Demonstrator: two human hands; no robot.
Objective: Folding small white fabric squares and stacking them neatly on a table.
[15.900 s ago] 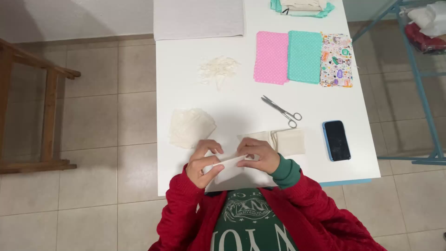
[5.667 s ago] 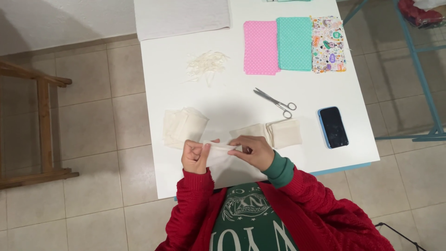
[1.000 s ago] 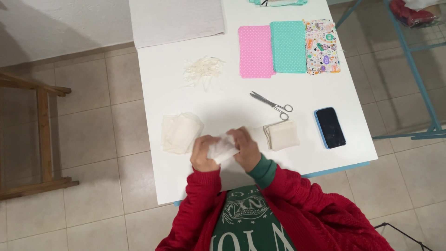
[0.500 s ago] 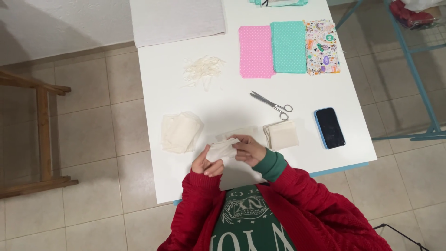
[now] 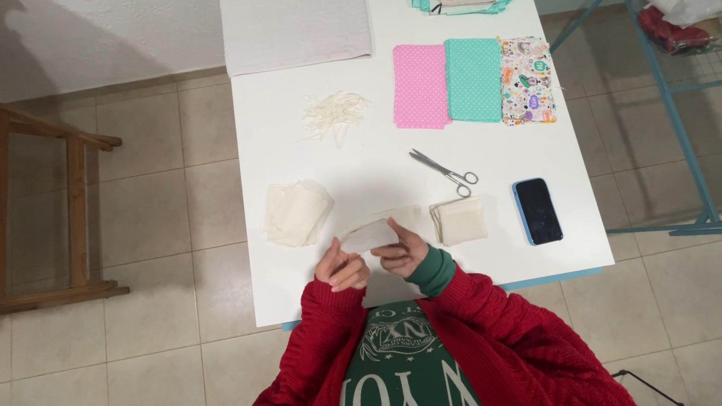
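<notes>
Spreading across most of the view, a smooth white rectangular surface (image 5: 376,165) stands on a floor of beige tiles (image 5: 150,195), with a wooden frame (image 5: 71,203) to one side and a blue metal rack (image 5: 677,135) to the other. At its far end lies one large pale grey sheet of cloth (image 5: 297,34). Beside that, three flat fabric rectangles sit edge to edge: a pink dotted piece (image 5: 420,85), a teal dotted piece (image 5: 474,80) and a piece with a colourful print (image 5: 528,80). One stack of soft cream cloth squares (image 5: 295,213) rests near the front left, and a smaller folded cream stack (image 5: 460,221) near the front right. A dark phone in a blue case (image 5: 538,211) lies just past it. One loose heap of thin cream trimmings (image 5: 333,115) sits mid-surface, and one pair of steel scissors (image 5: 445,172) lies closed.

At the near edge, the right hand (image 5: 406,256) is curled round a small cream cloth piece (image 5: 368,236), pinching it just above the surface. The left hand (image 5: 342,268), fingers bent and loosely closed, touches the same piece at its lower corner; whether it grips is unclear.
</notes>
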